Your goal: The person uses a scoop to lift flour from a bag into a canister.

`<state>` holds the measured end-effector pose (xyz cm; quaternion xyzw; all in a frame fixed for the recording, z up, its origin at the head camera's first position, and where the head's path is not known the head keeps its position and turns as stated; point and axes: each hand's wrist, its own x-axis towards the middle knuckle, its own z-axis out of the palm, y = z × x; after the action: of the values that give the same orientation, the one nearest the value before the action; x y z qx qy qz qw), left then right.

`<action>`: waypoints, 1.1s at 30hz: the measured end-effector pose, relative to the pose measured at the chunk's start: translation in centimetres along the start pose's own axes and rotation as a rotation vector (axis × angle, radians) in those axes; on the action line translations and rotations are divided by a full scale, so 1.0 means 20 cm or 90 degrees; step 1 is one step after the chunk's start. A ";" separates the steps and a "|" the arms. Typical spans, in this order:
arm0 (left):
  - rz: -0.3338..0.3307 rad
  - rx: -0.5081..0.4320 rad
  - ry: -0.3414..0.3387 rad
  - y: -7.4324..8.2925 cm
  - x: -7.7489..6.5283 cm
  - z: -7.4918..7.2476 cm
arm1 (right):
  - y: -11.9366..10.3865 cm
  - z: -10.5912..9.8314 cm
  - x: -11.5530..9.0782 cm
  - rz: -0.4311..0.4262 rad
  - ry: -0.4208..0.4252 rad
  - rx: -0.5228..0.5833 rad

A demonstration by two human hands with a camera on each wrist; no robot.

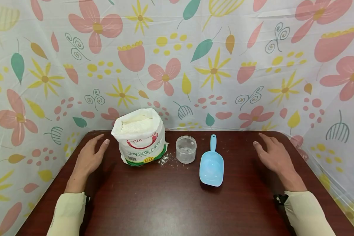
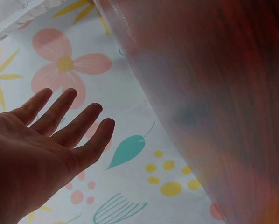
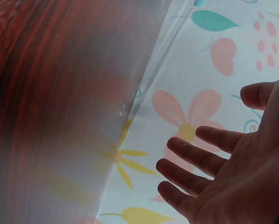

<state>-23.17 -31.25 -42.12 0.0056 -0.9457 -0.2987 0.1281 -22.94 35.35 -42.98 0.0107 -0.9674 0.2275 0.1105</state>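
Observation:
My left hand (image 1: 89,156) is at the left side of the table, fingers relaxed and nothing in it. Just to its right stands an unsealed white bag of flour (image 1: 141,144), its top folded back and white powder showing inside. A small clear plastic jar (image 1: 186,149) stands near the table's middle, beside the bag. To the right of the jar lies a light blue scoop (image 1: 211,167), handle pointing away. Over at the right side is my right hand (image 1: 272,155), empty with loosely spread fingers. The left hand (image 2: 60,135) and right hand (image 3: 223,172) also show empty in the wrist views.
The dark reddish-brown table (image 1: 153,203) has a glossy surface. Some spilled white powder (image 1: 164,159) lies between the bag and the jar. Flower-patterned cloth (image 1: 177,75) hangs behind the table and along both sides.

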 end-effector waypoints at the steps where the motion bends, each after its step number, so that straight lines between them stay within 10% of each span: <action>1: 0.001 -0.006 -0.002 0.00 0.00 0.00 | 0.00 0.00 0.00 0.001 -0.001 0.001; 20: 0.084 -0.400 -0.143 0.05 0.00 0.07 | -0.09 0.02 0.01 -0.011 -0.019 0.032; 33: 0.099 -0.496 -0.164 0.10 0.00 0.12 | -0.24 0.06 0.06 0.029 -0.075 0.076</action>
<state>-23.66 -28.28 -42.87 -0.1518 -0.7677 -0.6222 0.0236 -23.94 30.51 -41.58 0.0088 -0.9571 0.2858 0.0476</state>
